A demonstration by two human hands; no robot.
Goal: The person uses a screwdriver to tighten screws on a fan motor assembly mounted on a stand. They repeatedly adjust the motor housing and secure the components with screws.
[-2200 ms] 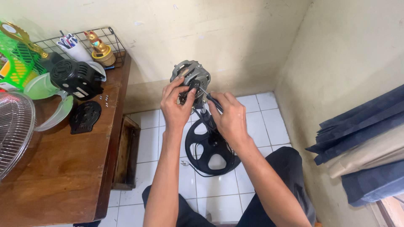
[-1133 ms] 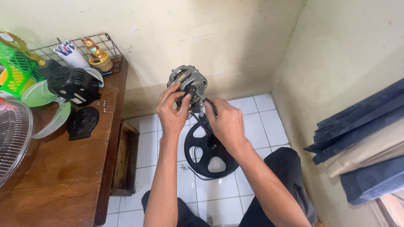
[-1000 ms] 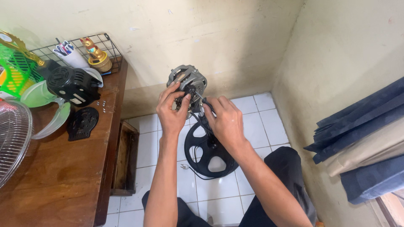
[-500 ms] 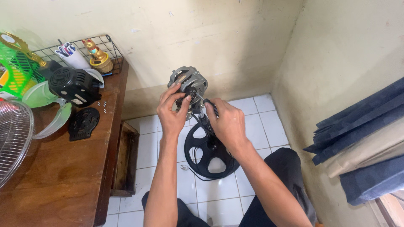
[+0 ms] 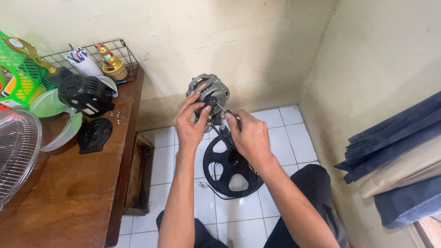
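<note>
On your far left the wire fan guard (image 5: 16, 156) hangs over the edge of the wooden table (image 5: 69, 202), with the pale green blade (image 5: 55, 124) and the black motor cover (image 5: 85, 94) beside it. Just right of the cover lies a small cluster of loose screws (image 5: 115, 115), near the table's edge; I judge a knock from your elbow could send them to the tiled floor (image 5: 285, 138).

Moving right, your left hand (image 5: 190, 126) wraps its fingers around the lower side of the bare fan motor (image 5: 207, 92), thumb and fingertips pressed on its metal frame. The motor sits atop the stand's neck, out over the floor near the wall corner, between your two hands. Its shaft axis seems to run roughly level, front face turned toward you and slightly left, while the neck below runs down to the round black base (image 5: 232, 170).

Your right hand (image 5: 250, 138) is closed around a thin tool (image 5: 220, 109), apparently a screwdriver, its tip at the motor's rear; I cannot tell exactly what it engages. If the tip slips, I judge it could jab your left fingers or nick the windings. The motor is held up mainly by your grip, so loosening it further could let it tip off the neck.
</note>
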